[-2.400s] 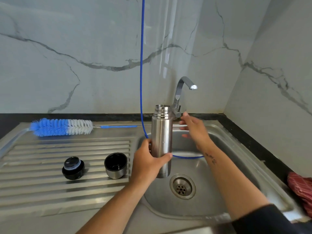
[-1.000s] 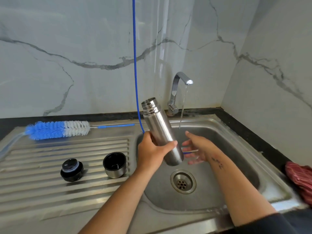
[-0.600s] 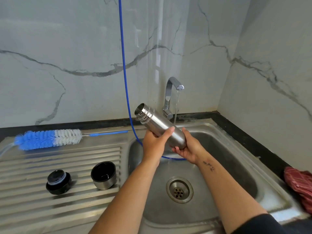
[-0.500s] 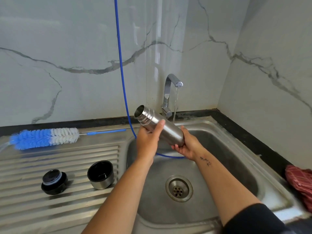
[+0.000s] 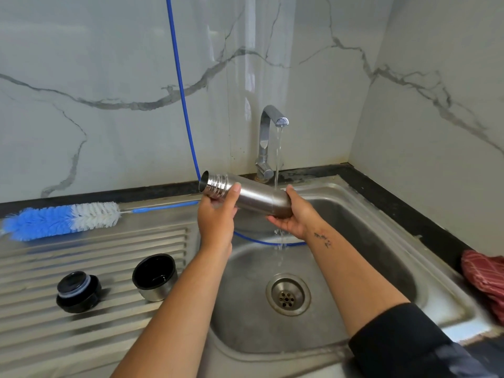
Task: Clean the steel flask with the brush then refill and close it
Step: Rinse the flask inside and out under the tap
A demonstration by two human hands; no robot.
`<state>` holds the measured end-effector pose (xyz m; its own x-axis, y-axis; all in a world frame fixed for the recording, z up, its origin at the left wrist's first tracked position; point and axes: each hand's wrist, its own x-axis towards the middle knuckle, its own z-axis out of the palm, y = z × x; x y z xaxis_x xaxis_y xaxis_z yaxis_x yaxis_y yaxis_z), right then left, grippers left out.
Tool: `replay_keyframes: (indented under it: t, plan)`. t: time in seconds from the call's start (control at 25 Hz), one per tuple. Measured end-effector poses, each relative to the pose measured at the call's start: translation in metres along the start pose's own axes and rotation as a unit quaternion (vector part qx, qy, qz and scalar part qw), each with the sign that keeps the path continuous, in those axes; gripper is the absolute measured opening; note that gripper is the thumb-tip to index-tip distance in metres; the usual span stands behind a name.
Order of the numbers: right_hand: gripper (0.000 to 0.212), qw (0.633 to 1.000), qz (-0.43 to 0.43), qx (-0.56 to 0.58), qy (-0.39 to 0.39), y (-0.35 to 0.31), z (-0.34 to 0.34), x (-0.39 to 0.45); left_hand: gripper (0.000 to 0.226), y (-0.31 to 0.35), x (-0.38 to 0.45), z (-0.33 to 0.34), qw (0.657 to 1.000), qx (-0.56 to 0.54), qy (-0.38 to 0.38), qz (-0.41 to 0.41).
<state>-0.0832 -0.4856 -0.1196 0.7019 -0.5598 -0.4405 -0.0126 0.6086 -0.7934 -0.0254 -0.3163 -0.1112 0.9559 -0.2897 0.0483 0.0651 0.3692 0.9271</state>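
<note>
**Flask tipped flat under the running tap**

Tilted upright 1 second ago, the flask (image 5: 253,196) now lies nearly level above the sink (image 5: 381,214), mouth pointing left, base to the right. Both hands have closed in on it.

Head view: the left hand (image 5: 216,218) grips the flask just below its threaded neck, thumb laid over the top. The right hand (image 5: 293,215) cups the base from below, fingers curled round it. Water falls from the tap (image 5: 268,137) onto the base end and runs down past the right hand towards the drain (image 5: 288,294).

On the ribbed drainboard (image 5: 41,342) to the left lie the brush (image 5: 61,219), the black stopper (image 5: 78,291) and the steel cup (image 5: 155,276), mouth up. A blue hose (image 5: 181,94) hangs down the wall into the sink. A red cloth (image 5: 486,279) sits at the right edge.
</note>
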Motion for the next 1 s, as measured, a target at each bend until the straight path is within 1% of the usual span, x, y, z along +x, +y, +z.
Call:
replay_keyframes:
  t: [0.12, 0.2, 0.28, 0.36, 0.44, 0.48, 0.6, 0.68, 0.76, 0.88, 1.0]
  plan:
    - [0.044, 0.998, -0.049, -0.020, 0.031, -0.009, -0.002, -0.006, 0.030, -0.003, 0.002, 0.002, 0.997, -0.051, -0.014, -0.065]
    - [0.046, 0.991, -0.093, -0.056, 0.073, -0.016, -0.002, -0.009, 0.036, -0.005, 0.005, 0.002, 0.988, -0.096, -0.001, -0.122]
    - [0.044, 0.978, -0.151, -0.090, 0.113, -0.021, -0.001, -0.012, 0.038, -0.007, 0.007, 0.003, 0.972, -0.150, 0.010, -0.181]
    - [0.036, 0.965, -0.205, -0.095, 0.135, -0.024, 0.000, -0.014, 0.034, -0.009, 0.006, 0.003, 0.954, -0.197, 0.011, -0.224]
    - [0.040, 0.948, -0.247, -0.122, 0.157, -0.024, -0.001, -0.013, 0.032, -0.011, 0.004, 0.004, 0.942, -0.220, 0.007, -0.253]
    - [0.045, 0.938, -0.267, -0.144, 0.168, -0.024, -0.001, -0.013, 0.035, -0.012, 0.003, 0.003, 0.939, -0.222, 0.000, -0.264]
    - [0.061, 0.895, -0.330, -0.207, 0.215, -0.026, -0.003, -0.013, 0.062, -0.017, 0.003, 0.003, 0.932, -0.210, -0.027, -0.292]
    - [0.063, 0.867, -0.372, -0.238, 0.231, -0.030, -0.003, -0.017, 0.076, -0.018, 0.003, 0.003, 0.930, -0.191, -0.044, -0.310]
    - [0.064, 0.849, -0.398, -0.256, 0.235, -0.034, -0.002, -0.021, 0.089, -0.018, 0.003, 0.004, 0.927, -0.173, -0.055, -0.328]
    - [0.064, 0.828, -0.422, -0.276, 0.244, -0.036, -0.003, -0.025, 0.101, -0.020, 0.003, 0.003, 0.923, -0.149, -0.057, -0.351]
    - [0.066, 0.812, -0.434, -0.296, 0.255, -0.038, -0.004, -0.024, 0.101, -0.024, 0.007, 0.000, 0.922, -0.119, -0.034, -0.367]
